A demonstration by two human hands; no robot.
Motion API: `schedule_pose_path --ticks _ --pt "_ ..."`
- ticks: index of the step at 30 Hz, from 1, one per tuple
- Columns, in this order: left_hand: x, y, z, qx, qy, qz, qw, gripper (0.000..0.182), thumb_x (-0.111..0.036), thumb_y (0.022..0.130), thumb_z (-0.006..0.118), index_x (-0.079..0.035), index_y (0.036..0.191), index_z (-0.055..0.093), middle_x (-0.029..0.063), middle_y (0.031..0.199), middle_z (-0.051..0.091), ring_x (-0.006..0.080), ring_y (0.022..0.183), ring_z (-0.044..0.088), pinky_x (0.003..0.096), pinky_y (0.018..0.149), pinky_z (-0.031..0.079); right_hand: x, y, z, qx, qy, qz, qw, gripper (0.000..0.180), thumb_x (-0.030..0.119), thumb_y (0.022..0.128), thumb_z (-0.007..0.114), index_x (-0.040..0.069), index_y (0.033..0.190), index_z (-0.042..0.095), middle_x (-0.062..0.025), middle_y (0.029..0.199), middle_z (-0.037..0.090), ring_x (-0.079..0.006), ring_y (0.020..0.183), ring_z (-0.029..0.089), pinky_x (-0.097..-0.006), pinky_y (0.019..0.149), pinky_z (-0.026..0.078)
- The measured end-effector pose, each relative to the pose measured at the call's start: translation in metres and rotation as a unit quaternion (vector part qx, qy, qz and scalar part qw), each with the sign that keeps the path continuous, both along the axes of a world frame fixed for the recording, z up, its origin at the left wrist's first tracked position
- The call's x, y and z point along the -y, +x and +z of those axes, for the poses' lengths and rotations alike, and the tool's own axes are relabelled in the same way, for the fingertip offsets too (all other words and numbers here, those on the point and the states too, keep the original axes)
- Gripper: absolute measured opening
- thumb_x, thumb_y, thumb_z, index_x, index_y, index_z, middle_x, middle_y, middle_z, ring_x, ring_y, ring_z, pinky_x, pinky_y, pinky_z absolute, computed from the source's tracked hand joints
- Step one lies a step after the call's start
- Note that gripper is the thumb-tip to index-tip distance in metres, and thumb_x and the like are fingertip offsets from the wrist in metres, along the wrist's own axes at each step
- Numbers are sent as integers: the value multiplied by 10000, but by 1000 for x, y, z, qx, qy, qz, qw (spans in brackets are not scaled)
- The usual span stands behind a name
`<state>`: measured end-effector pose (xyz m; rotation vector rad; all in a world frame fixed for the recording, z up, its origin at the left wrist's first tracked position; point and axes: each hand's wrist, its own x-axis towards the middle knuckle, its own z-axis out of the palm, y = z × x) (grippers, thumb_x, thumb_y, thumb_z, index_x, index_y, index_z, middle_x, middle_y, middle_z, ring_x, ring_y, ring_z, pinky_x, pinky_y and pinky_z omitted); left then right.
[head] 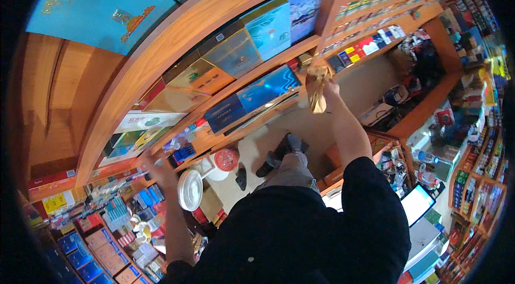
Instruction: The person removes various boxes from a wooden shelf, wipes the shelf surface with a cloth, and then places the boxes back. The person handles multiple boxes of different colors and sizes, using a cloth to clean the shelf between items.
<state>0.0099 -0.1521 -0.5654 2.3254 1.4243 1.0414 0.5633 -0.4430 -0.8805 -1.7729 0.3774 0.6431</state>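
Note:
My right hand [330,87] grips a crumpled golden-tan cloth [318,96] that hangs down from the fingers, close to the wooden shelf upright. Against the lower edge of the shelving, my left hand [159,167] is blurred, with its fingers spread and nothing visible in it; whether it touches the shelf cannot be told. Between the two hands, a glossy blue box [268,86] lies beside a dark navy box [225,114] on a low shelf. Above them stands a row of gift boxes, among them a light blue box [268,28] and a gold and orange box [201,78].
Below the shelving stand a white fan [190,190] and a red plastic basket [226,159]. A dark shoe [240,177] lies on the floor near my feet. At the right are a glass counter [438,143] and a lit screen [417,204]. Packed cartons [108,249] fill the lower left.

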Motion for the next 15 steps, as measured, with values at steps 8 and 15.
schedule_pose_path --ticks 8,15 --pt "34 90 -92 89 -516 70 849 484 -289 1015 527 72 1338 545 155 1184 621 233 1125 563 345 1006 420 -51 -81 151 302 2 155 941 358 324 963 610 5 1088 712 -155 975 655 -262 885 622 -366 793 496" --pt "51 130 -81 145 -500 35 853 305 -308 976 582 -27 1026 689 30 874 638 129 801 561 283 671 425 -54 -110 177 346 -26 242 906 308 288 937 653 18 1058 737 -190 966 637 -324 881 629 -406 798 505"
